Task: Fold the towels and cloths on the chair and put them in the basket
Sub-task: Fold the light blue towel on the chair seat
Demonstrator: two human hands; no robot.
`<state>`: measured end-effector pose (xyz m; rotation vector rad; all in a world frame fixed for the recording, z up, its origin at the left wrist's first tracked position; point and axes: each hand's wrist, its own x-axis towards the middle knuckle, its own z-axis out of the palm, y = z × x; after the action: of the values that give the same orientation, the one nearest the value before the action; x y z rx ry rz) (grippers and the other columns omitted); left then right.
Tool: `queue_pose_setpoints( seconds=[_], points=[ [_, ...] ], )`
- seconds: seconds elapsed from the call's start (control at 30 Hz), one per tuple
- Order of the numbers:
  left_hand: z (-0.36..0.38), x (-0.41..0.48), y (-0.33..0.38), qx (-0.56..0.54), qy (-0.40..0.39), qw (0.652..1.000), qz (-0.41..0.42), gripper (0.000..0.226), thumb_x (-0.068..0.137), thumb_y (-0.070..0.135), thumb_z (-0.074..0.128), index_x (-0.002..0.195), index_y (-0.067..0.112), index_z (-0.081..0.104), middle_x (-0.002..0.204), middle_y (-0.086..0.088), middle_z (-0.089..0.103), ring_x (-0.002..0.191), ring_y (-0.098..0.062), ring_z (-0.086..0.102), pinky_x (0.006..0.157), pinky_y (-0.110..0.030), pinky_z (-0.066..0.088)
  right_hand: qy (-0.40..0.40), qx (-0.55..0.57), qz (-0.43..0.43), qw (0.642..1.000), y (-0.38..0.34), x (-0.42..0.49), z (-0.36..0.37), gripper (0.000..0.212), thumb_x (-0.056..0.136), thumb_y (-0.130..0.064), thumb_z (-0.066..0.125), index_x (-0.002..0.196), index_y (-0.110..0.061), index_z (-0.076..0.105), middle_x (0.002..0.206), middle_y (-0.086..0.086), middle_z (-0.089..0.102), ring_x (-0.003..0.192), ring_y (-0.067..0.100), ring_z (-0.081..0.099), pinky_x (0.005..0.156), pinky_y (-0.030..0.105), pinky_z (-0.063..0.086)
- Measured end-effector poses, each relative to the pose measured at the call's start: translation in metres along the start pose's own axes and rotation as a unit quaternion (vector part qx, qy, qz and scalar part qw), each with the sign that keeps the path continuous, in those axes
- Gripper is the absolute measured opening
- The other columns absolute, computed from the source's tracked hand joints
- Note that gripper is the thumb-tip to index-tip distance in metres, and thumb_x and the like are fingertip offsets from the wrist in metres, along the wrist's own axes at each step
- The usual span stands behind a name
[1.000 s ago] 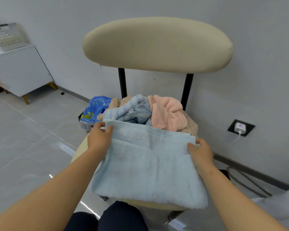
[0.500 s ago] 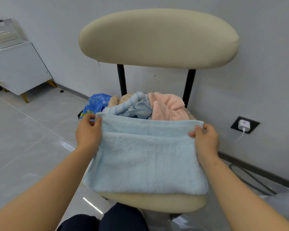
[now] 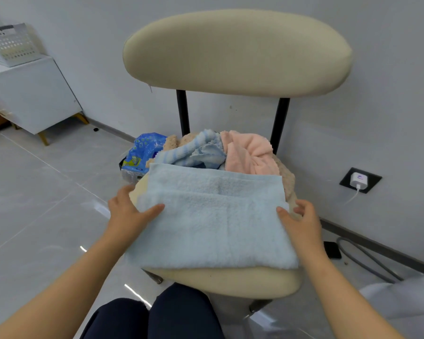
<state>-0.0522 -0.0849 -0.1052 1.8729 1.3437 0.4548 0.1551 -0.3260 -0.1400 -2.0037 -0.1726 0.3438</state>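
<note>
My left hand (image 3: pixel 129 216) and right hand (image 3: pixel 302 222) each pinch a side edge of the light blue towel (image 3: pixel 213 223), thumbs on top. It lies folded across the front of the chair (image 3: pixel 230 280) seat, with crumpled cloths (image 3: pixel 230 152) piled behind it. The basket (image 3: pixel 12 45) sits well apart.

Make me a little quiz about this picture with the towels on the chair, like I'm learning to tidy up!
1. True or false: the pink cloth on the chair, behind the light blue towel, is neatly folded.
2. Where does the white basket stand? A) on the white cabinet B) on the chair C) on a high shelf
3. Fill the gap: the left hand and the right hand each grip a side edge of the light blue ____.
Key: 1 false, it lies crumpled; 2 A; 3 towel.
</note>
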Motion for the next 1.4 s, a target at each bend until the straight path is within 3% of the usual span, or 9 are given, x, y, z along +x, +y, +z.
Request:
queue_pose_setpoints(
  seconds=[0.2,0.37,0.5,0.67,0.77,0.9,1.0,1.17,1.4],
  points=[
    [0.002,-0.03,-0.028,0.005,-0.123,0.989,-0.086,0.07,0.078,0.034,0.074,0.134,0.012,0.038,0.129,-0.007,0.048,0.11,-0.027,0.049,0.09,-0.04,0.044,-0.066,-0.091,0.027,0.993,0.015,-0.039,-0.005,0.049,0.083,-0.029,0.067,0.125,-0.011,0.047,0.113,0.005,0.055,0.1,0.023,0.054,0.085,0.036,0.046],
    [-0.003,-0.045,-0.029,0.12,-0.194,0.973,-0.033,0.047,0.086,0.027,0.064,0.128,0.012,0.049,0.123,-0.008,0.056,0.105,-0.024,0.051,0.089,-0.034,0.041,-0.101,-0.061,0.058,0.991,0.015,-0.061,-0.02,0.026,0.086,-0.011,0.061,0.11,-0.009,0.053,0.103,0.007,0.058,0.09,0.021,0.054,0.082,0.036,0.047],
    [-0.019,-0.056,-0.038,0.138,-0.279,0.948,-0.068,0.074,0.057,0.046,0.072,0.12,0.013,0.052,0.114,-0.004,0.057,0.101,-0.022,0.054,0.084,-0.031,0.044,-0.143,-0.061,0.086,0.984,0.022,-0.076,-0.037,0.029,0.085,-0.009,0.06,0.112,-0.013,0.05,0.108,0.007,0.057,0.087,0.018,0.054,0.064,0.028,0.045],
    [-0.016,-0.052,-0.037,0.184,0.015,0.977,0.102,0.066,0.078,0.036,0.072,0.133,0.016,0.043,0.129,-0.012,0.049,0.118,-0.03,0.046,0.092,-0.041,0.041,-0.046,-0.109,-0.013,0.993,0.022,-0.067,-0.038,0.056,0.085,-0.022,0.064,0.135,-0.016,0.041,0.129,0.008,0.046,0.11,0.023,0.05,0.082,0.035,0.047],
    [-0.007,-0.042,-0.024,0.293,-0.017,0.944,0.154,0.06,0.087,0.04,0.06,0.14,0.025,0.037,0.141,-0.003,0.043,0.13,-0.03,0.033,0.101,-0.041,0.034,-0.054,-0.147,-0.049,0.986,0.013,-0.053,-0.029,0.053,0.089,-0.025,0.059,0.138,-0.019,0.04,0.131,0.01,0.044,0.116,0.025,0.047,0.093,0.04,0.044],
    [0.003,-0.026,-0.016,0.368,-0.074,0.914,0.153,0.045,0.089,0.042,0.053,0.131,0.031,0.044,0.124,-0.001,0.054,0.121,-0.026,0.038,0.096,-0.035,0.035,-0.093,-0.21,-0.024,0.973,0.005,-0.032,-0.023,0.055,0.087,-0.026,0.061,0.137,-0.016,0.04,0.126,0.013,0.048,0.114,0.027,0.048,0.089,0.034,0.041],
    [-0.001,-0.018,-0.012,0.372,-0.072,0.913,0.15,0.035,0.084,0.043,0.06,0.114,0.025,0.055,0.114,-0.004,0.053,0.114,-0.027,0.041,0.092,-0.033,0.036,-0.097,-0.265,-0.006,0.959,0.012,-0.025,-0.024,0.029,0.083,-0.031,0.065,0.109,-0.02,0.058,0.12,0.011,0.054,0.113,0.029,0.048,0.084,0.031,0.041],
    [-0.02,-0.017,0.009,0.085,-0.15,0.978,0.115,0.028,0.068,0.031,0.078,0.075,0.017,0.054,0.083,-0.001,0.052,0.083,-0.019,0.05,0.065,-0.029,0.037,-0.068,-0.095,-0.058,0.991,-0.002,-0.03,-0.03,0.01,0.089,-0.021,0.06,0.091,-0.014,0.054,0.094,0.003,0.053,0.089,0.021,0.05,0.069,0.03,0.041],
    [-0.034,-0.002,0.035,-0.224,-0.227,0.948,0.008,0.017,0.077,0.019,0.073,0.081,0.019,0.057,0.068,0.002,0.062,0.056,-0.007,0.058,0.05,-0.02,0.048,-0.001,0.145,-0.024,0.989,-0.046,-0.013,-0.027,0.007,0.094,-0.022,0.051,0.095,-0.016,0.048,0.086,-0.003,0.051,0.074,0.012,0.047,0.06,0.028,0.04]
  ],
)
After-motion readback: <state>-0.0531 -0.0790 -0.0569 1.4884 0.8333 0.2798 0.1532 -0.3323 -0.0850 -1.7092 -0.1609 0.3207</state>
